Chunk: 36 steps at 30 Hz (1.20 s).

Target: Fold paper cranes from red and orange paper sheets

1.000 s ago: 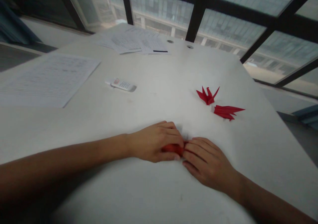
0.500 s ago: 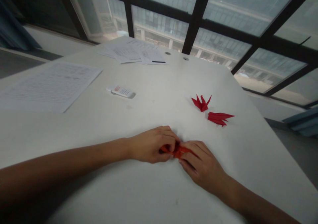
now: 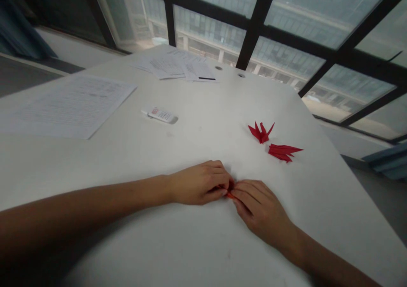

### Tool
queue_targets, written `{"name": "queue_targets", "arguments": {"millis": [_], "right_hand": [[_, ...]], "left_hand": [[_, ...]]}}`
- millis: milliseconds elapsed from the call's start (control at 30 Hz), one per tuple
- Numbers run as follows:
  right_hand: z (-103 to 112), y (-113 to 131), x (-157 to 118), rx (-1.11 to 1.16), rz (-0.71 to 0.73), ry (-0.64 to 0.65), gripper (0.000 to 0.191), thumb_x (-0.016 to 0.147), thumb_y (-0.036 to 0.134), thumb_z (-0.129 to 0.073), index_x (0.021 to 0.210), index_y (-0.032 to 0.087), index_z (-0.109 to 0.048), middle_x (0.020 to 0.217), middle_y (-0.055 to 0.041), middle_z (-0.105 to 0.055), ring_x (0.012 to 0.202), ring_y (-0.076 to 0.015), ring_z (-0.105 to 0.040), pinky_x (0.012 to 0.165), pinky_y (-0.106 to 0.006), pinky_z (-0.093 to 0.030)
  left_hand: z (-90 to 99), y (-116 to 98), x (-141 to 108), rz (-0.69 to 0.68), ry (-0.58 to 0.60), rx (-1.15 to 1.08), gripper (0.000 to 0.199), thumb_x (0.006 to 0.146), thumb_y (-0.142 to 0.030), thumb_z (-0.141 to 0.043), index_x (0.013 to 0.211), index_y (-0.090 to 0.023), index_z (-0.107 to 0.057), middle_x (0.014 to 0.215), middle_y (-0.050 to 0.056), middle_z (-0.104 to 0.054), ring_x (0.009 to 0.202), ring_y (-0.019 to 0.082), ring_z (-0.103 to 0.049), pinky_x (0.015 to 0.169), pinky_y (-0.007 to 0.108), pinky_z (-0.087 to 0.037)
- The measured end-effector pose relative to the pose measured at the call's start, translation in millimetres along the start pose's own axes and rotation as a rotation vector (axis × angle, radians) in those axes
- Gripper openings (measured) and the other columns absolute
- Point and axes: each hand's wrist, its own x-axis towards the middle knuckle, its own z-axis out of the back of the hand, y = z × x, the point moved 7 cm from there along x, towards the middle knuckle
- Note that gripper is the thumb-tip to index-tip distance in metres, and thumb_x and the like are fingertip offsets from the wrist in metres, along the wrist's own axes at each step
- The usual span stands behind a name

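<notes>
Between my two hands is a small piece of orange-red folded paper (image 3: 229,195), mostly covered by fingers. My left hand (image 3: 203,183) pinches it from the left, fingers curled with the thumb below. From the right, my right hand (image 3: 262,204) grips the other side, its fingers pressed together and close to the left fingertips. The fold's shape cannot be made out. Beyond my right hand lie two red folded paper cranes: one with raised points (image 3: 262,133), and a flatter one (image 3: 282,152) pointing right.
A white table (image 3: 190,244) carries everything. A white tube-like item with printing (image 3: 161,114) lies left of centre. A printed sheet (image 3: 73,104) is at the left, and several more papers (image 3: 168,66) sit at the far edge before the windows (image 3: 210,30).
My hands have drawn closer together and cover more of the orange-red paper, so less of it shows. The view has shifted slightly; the red cranes lie as before.
</notes>
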Motion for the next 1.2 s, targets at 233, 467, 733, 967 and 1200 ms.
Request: {"name": "queue_targets", "arguments": {"millis": [233, 467, 733, 967, 1200], "right_hand": [[0.7, -10.6, -0.9, 0.071, -0.144, -0.005, 0.013, 0.093, 0.016, -0.066, 0.104, 0.022, -0.068, 0.107, -0.0065, -0.075, 0.098, -0.0245, -0.066, 0.091, -0.044, -0.051], [-4.6, -15.7, 1.6, 0.072, -0.216, 0.126, 0.010, 0.097, 0.018, -0.062, 0.102, 0.025, -0.068, 0.113, -0.0048, -0.074, 0.103, -0.0261, -0.063, 0.093, -0.046, -0.045], [-1.7, -29.1, 3.0, 0.222, -0.366, 0.149, 0.012, 0.091, 0.017, -0.074, 0.086, 0.028, -0.071, 0.098, 0.0017, -0.076, 0.095, -0.0229, -0.064, 0.088, -0.043, -0.044], [2.1, -19.2, 1.3, 0.171, -0.253, 0.022, 0.013, 0.092, 0.012, -0.071, 0.092, 0.025, -0.070, 0.096, 0.0002, -0.076, 0.091, -0.0208, -0.066, 0.087, -0.042, -0.045], [7.2, -1.5, -1.0, -0.012, -0.088, -0.080, 0.013, 0.095, 0.008, -0.064, 0.093, 0.021, -0.068, 0.096, -0.0019, -0.076, 0.087, -0.0200, -0.064, 0.086, -0.042, -0.044]], "left_hand": [[-0.7, -0.2, 1.0, 0.014, -0.006, 0.020, 0.010, 0.098, -0.017, -0.052, 0.094, -0.019, -0.061, 0.097, 0.010, -0.072, 0.094, 0.023, -0.059, 0.091, 0.037, -0.049], [-3.9, 2.2, -0.9, 0.038, 0.009, 0.090, 0.017, 0.104, -0.024, -0.046, 0.103, -0.017, -0.061, 0.099, 0.011, -0.071, 0.095, 0.023, -0.059, 0.090, 0.037, -0.048], [-4.5, 1.4, -1.5, 0.001, 0.014, 0.049, 0.012, 0.099, -0.032, -0.062, 0.100, -0.020, -0.061, 0.104, 0.008, -0.072, 0.100, 0.023, -0.061, 0.094, 0.037, -0.048], [-3.4, 0.7, -2.1, -0.001, -0.015, 0.150, 0.008, 0.099, -0.028, -0.062, 0.096, -0.020, -0.061, 0.096, 0.005, -0.072, 0.094, 0.020, -0.062, 0.086, 0.033, -0.046], [-8.1, -6.6, -4.7, -0.072, -0.042, 0.363, 0.011, 0.102, -0.025, -0.056, 0.094, -0.019, -0.062, 0.099, 0.006, -0.073, 0.091, 0.020, -0.063, 0.085, 0.033, -0.047]]}}
